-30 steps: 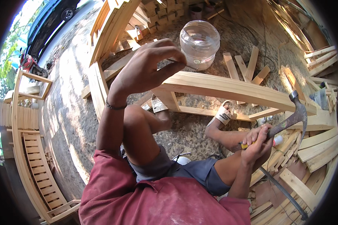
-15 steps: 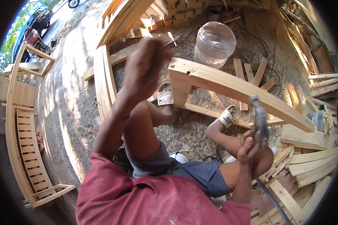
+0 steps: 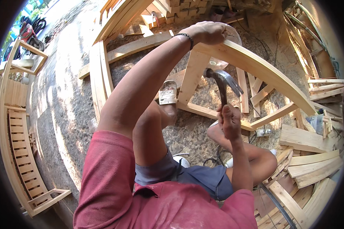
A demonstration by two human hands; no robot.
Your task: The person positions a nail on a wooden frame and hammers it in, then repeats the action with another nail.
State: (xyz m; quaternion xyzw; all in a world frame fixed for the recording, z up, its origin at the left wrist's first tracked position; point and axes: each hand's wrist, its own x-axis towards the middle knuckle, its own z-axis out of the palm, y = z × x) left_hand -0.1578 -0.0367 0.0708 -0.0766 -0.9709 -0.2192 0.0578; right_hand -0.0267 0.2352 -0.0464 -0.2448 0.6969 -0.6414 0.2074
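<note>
A claw hammer [image 3: 222, 86] stands upright in my right hand [image 3: 231, 123], whose fingers are wrapped round its handle below the steel head. In front of me is a pale wooden frame [image 3: 262, 65] with a long top beam, a broad upright at its left and a lower rail. My left hand [image 3: 206, 33] is at the beam's upper left end, wrist bent and fingers curled. Its fingertips point away from me, so whatever they hold is hidden. The hammer head is apart from the beam, in front of the frame's opening.
Behind the frame is a clear plastic jug [image 3: 234, 35], partly covered. Loose boards [image 3: 313, 164] are piled at the right. More timber [image 3: 100, 76] stands at the left, and a slatted wooden bench frame [image 3: 21, 152] lies farther left. My sandalled foot [image 3: 167, 95] is beside the upright.
My left hand, which held a thin metal piece, has moved right to the beam's end. My right hand has raised the hammer leftward and turned its head. The frame's near end has shifted right.
</note>
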